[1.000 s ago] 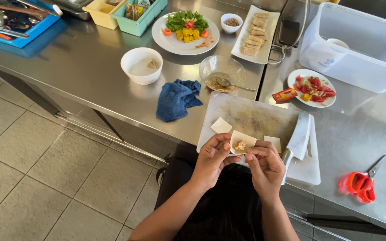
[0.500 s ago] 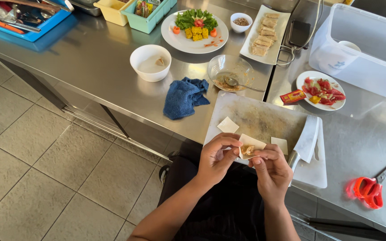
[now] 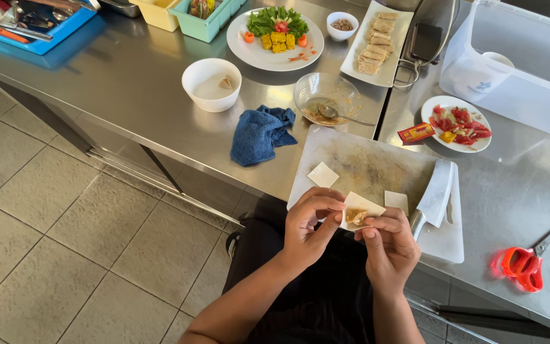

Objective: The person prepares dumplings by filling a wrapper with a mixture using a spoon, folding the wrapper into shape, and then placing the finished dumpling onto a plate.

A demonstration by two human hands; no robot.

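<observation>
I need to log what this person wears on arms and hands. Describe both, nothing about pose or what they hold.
Both forearms are bare: no sleeves reach into view. The left hand and right hand wear no gloves, and no rings, watch or bracelets show on either. Fingernails look short and unpainted. Below the arms, dark clothing covers the lap.

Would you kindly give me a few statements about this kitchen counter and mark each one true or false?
1. Both hands, the left hand and the right hand, hold a filled wrapper. True.
2. The cleaver lies on the cutting board. True.
3. The blue cloth lies on the floor. False: it lies on the steel counter.
4. The red scissors sit in the white bowl. False: they lie on the counter at the right.
</observation>
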